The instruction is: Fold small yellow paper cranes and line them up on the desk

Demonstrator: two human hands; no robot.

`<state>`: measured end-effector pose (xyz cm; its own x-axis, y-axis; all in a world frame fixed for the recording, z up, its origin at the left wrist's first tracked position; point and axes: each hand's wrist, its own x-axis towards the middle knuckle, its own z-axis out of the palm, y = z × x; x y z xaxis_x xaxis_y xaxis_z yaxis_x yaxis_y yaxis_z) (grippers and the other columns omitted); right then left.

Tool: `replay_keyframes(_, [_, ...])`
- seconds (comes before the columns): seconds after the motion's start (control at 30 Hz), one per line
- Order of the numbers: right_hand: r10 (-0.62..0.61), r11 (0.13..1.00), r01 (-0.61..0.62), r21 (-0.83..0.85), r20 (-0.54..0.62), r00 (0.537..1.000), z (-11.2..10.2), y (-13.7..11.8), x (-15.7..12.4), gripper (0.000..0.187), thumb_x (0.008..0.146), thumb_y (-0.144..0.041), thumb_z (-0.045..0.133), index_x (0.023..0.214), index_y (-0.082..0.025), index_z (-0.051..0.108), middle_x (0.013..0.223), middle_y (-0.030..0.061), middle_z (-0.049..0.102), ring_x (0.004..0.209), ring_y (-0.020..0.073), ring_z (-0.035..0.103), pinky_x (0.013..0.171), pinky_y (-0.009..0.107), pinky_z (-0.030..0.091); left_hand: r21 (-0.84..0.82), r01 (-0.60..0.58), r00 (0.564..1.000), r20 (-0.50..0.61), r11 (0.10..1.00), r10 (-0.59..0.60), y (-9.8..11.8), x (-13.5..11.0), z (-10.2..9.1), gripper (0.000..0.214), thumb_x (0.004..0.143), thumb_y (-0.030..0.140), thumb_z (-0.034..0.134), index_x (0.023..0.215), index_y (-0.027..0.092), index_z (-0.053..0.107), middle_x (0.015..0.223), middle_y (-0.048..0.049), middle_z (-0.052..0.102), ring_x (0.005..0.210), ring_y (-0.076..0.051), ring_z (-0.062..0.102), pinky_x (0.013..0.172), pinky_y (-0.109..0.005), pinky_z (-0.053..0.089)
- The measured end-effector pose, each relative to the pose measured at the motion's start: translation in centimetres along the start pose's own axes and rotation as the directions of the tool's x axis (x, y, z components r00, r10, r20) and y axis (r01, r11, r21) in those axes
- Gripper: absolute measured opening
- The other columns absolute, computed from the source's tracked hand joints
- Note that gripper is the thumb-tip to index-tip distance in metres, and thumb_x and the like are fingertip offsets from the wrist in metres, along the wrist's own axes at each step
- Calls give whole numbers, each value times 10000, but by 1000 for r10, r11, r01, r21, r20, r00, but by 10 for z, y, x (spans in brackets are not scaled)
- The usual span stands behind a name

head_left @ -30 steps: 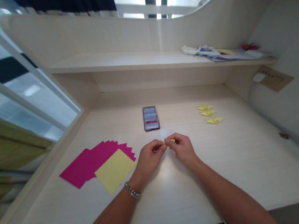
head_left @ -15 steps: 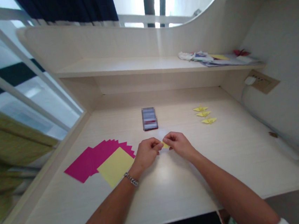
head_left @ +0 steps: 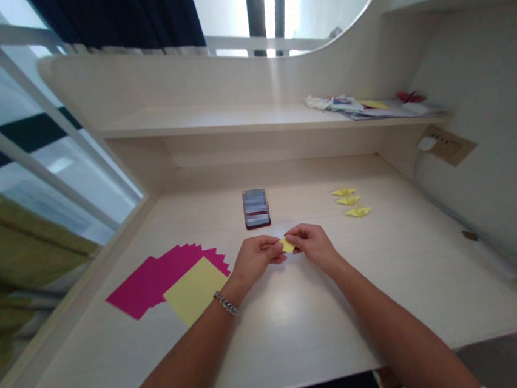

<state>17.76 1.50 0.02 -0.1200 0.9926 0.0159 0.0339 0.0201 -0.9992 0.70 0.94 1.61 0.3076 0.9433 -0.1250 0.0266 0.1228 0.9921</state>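
On a pale wooden desk [head_left: 283, 350] are laid magenta papers [head_left: 142, 289], yellow paper [head_left: 195, 291], a rectangular phone [head_left: 256, 209], three yellow, seemingly bird-shaped papers [head_left: 349, 201].

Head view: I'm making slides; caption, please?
Left hand and right hand pinch a small yellow paper; three folded papers lie to the right.

The left hand [head_left: 258, 258] and right hand [head_left: 313, 243] nearly meet, each curled in a pinch, forearms [head_left: 379, 304] slanting inward.

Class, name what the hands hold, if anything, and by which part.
A small piece of yellow paper, held at its left side by the left hand and its right side by the right hand.
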Motion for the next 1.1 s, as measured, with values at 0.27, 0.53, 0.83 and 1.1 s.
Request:
replay_keyframes(0.27, [-33, 995, 38, 93, -56, 998, 5, 6, -6, 343, 633, -342, 743, 923, -168, 685, 729, 36, 693, 605, 143, 613, 603, 293, 516, -87, -19, 997, -71, 996, 13, -9, -5, -9, 338, 742, 352, 690, 960, 96, 657, 824, -109, 728, 686, -187, 700, 728, -347, 578])
replay_keyframes(0.53, [-6, 993, 22, 114, -145, 989, 11, 8, -8, 275, 617, -314, 753, 843, -163, 714, 684, 43, 696, 605, 158, 616, 595, 297, 505, -50, -70, 992, -106, 996, 64, -5, -12, -7, 378, 712, 277, 719, 1050, 127, 640, 770, -63, 736, 687, -183, 700, 700, -324, 586])
replay_keyframes(0.83, [-16, 995, 32, 92, -175, 984, 15, 7, -12, 280, 612, -325, 757, 851, -180, 734, 733, 56, 712, 658, 182, 633, 609, 310, 508, -44, -45, 986, -163, 998, 37, -5, -13, -6, 386, 698, 272, 726, 1050, 126, 665, 765, -71, 741, 674, -195, 702, 682, -337, 593])
replay_keyframes(1.1, [-41, 997, 52, 50, -212, 976, 15, 14, -10, 220, 617, -306, 764, 811, -202, 746, 768, 58, 719, 687, 194, 641, 658, 333, 512, -21, -58, 984, -172, 998, 53, -6, -13, -6, 345, 714, 259, 711, 1034, 134, 678, 755, -64, 740, 654, -179, 694, 657, -308, 587])
